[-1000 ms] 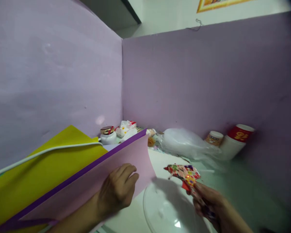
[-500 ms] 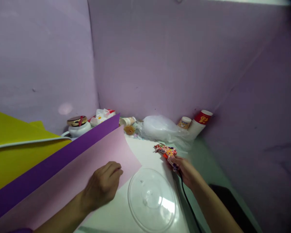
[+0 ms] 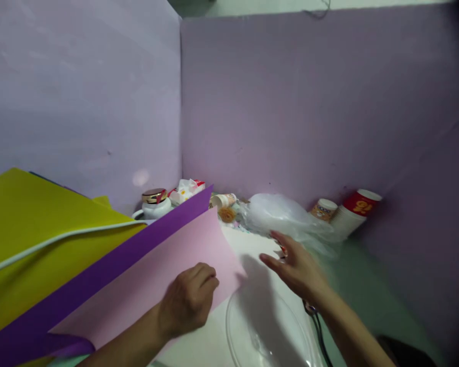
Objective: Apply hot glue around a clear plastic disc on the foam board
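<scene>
My left hand (image 3: 190, 298) is curled closed above the pink sheet (image 3: 137, 285). Its fingertips are turned away, so I cannot see whether anything is in them. Over the white surface, my right hand (image 3: 296, 267) is open, thumb and fingers apart, holding nothing I can see. Behind it lies a floral-patterned thing (image 3: 282, 250), mostly covered by the hand. A black cord (image 3: 319, 331) runs down below my right wrist. Between and below the hands is a clear round lid (image 3: 265, 331), partly in the right hand's shadow.
Purple (image 3: 110, 275) and yellow sheets (image 3: 53, 219) stand at the left, with a white cable across the yellow. A white jar (image 3: 156, 206), a tipped paper cup (image 3: 225, 200), a plastic bag (image 3: 277, 211) and red-and-white cups (image 3: 361, 202) line the back wall.
My right hand has let go of the floral corded thing and opened above it. My left hand stays curled over the pink sheet. The view has shifted, moving everything rightward in the picture.
</scene>
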Motion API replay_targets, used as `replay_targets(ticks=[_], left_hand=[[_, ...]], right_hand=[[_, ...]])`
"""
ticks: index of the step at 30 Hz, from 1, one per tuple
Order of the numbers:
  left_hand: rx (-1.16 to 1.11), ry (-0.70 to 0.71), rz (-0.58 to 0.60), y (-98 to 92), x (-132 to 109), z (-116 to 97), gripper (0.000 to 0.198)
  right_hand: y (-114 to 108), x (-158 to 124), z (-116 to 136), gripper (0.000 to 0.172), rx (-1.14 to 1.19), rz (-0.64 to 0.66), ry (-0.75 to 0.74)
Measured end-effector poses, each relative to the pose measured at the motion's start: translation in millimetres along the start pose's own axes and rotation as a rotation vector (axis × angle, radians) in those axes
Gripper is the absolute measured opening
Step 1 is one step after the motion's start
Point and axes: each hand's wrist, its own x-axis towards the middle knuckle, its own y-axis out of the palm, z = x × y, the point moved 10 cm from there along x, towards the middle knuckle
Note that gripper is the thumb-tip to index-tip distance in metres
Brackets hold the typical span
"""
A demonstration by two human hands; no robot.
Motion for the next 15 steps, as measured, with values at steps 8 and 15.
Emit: replay_targets(ticks=[8,15], left_hand=[[0.063,0.003,0.008,1.1,-0.3,-1.8,0.018],[0.043,0.058,-0.122,-38.3,-18.2,-21.6,0.014]], right_hand=[[130.0,71.4,90.0,0.071,0.343,0.459,-0.25],[152.8,71.5,77.3,0.024,0.469,0.6,-0.237]])
